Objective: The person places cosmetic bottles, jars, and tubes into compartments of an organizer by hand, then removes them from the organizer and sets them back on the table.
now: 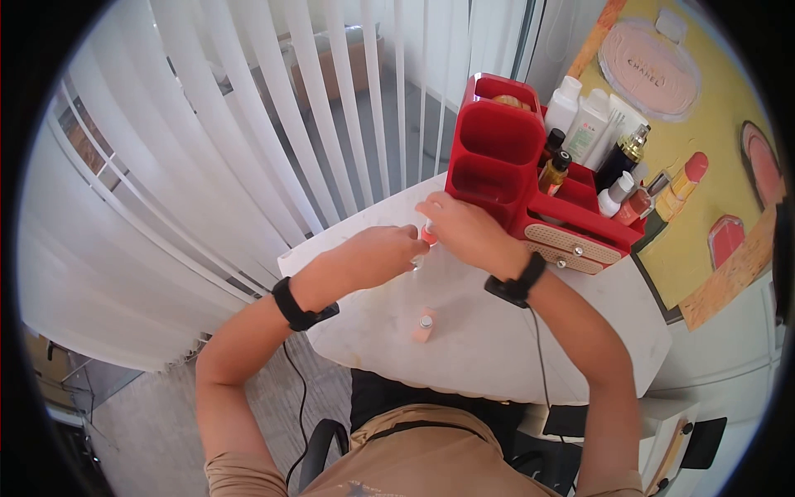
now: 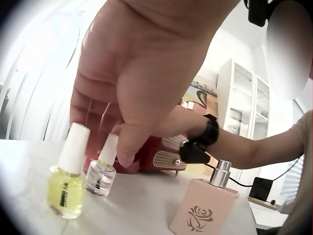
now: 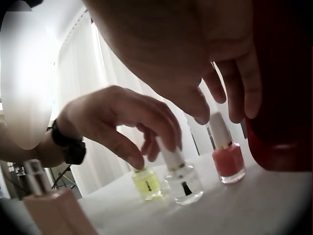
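My left hand [image 1: 377, 253] pinches the white cap of a clear nail polish bottle [image 2: 101, 180] between thumb and fingers, low over the white table [image 1: 489, 331]. Right beside it stands a yellow nail polish bottle [image 2: 66, 193], its cap partly hidden by my thumb in the right wrist view. My right hand [image 1: 468, 232] hovers over a coral-red nail polish bottle [image 3: 228, 161], fingers pointing down loosely around the top of its white cap. This bottle is upright on the table, near the red organizer [image 1: 497, 186].
A pink perfume bottle [image 1: 424, 329] with a silver top stands nearer my body. Bottles and tubes, including a white bottle [image 1: 563, 103], fill the organizer's right side; small drawers [image 1: 567, 248] face me. White vertical blinds [image 1: 315, 108] hang beyond the table's left edge.
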Tool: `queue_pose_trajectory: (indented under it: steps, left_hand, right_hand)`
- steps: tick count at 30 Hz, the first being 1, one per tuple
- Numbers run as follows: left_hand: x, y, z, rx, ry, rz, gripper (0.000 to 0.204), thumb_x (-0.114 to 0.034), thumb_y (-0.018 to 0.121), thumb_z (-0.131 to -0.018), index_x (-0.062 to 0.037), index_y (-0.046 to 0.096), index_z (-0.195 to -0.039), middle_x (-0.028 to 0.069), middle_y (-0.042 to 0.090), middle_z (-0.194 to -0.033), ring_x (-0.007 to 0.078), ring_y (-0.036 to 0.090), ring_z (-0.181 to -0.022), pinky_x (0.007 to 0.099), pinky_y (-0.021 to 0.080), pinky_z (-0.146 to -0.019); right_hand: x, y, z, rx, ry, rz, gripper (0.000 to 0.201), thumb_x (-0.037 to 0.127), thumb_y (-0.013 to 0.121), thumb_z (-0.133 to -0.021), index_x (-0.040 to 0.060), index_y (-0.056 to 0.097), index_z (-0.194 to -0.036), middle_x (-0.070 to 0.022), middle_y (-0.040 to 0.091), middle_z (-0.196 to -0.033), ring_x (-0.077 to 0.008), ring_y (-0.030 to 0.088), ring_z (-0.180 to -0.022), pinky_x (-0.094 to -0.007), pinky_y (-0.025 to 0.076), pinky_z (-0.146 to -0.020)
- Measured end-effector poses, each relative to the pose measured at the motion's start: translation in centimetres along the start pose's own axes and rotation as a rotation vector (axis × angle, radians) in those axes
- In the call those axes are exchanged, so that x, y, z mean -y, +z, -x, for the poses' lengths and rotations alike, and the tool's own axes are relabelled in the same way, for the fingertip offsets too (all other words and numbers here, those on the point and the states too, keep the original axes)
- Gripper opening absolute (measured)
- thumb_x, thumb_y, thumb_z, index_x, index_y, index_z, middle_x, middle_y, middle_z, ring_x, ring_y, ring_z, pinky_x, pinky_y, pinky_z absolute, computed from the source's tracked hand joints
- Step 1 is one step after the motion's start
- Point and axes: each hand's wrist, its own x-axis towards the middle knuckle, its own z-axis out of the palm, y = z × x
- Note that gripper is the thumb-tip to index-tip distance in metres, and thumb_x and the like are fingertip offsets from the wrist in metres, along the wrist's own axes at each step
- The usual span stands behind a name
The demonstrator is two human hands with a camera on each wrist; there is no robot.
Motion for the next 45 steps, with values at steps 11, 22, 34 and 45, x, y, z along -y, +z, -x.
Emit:
queue_pose_trajectory:
  steps: [11,22,34,45]
  left_hand:
    - [-2.6,-5.8,-1.3,-0.091,0.115,0.107,0.012,-0.009,0.064,-0.095,-0.0019,0.068,-0.105,0.0134,0.068,-0.107,0.0357,0.065,-0.099,0.0444,0.052,-0.086]
    - [-11.6,-12.9,-14.2,-0.585,0.506,-0.078,0.014,-0.002,0.063,-0.093,0.0,0.069,-0.105,0.0122,0.07,-0.106,0.031,0.069,-0.097,0.0406,0.055,-0.086]
    - [-11.3,-10.2,-19.3,-0.271,0.447,-0.471,0.01,-0.002,0.069,-0.085,-0.0034,0.073,-0.095,0.0137,0.074,-0.096,0.0301,0.071,-0.098,0.0402,0.056,-0.09]
    - [-8.0,-13.2,-14.4,-0.403,0.343,-0.021,0.024,-0.009,0.063,-0.095,-0.0053,0.068,-0.118,0.0138,0.071,-0.111,0.0331,0.066,-0.112,0.0421,0.051,-0.101]
  right_hand:
    - [2.2,-9.9,5.0,0.014,-0.051,0.02,0.013,0.011,0.062,-0.094,0.0009,0.067,-0.099,-0.0123,0.066,-0.098,-0.0324,0.066,-0.094,-0.041,0.054,-0.082]
    - [-2.6,-26.6,6.1,-0.224,0.417,0.151,0.013,0.009,0.061,-0.091,-0.0014,0.067,-0.097,-0.0132,0.067,-0.083,-0.0238,0.065,-0.064,-0.037,0.053,-0.062]
    - [-8.4,-23.1,2.0,0.131,0.39,0.21,0.014,0.002,0.061,-0.089,-0.0036,0.07,-0.098,-0.0171,0.072,-0.08,-0.0241,0.071,-0.071,-0.038,0.055,-0.063]
    - [0.0,-26.2,6.2,-0.218,0.252,0.328,0.026,0.006,0.063,-0.091,-0.0001,0.066,-0.117,-0.0178,0.07,-0.095,-0.026,0.071,-0.083,-0.0369,0.055,-0.074]
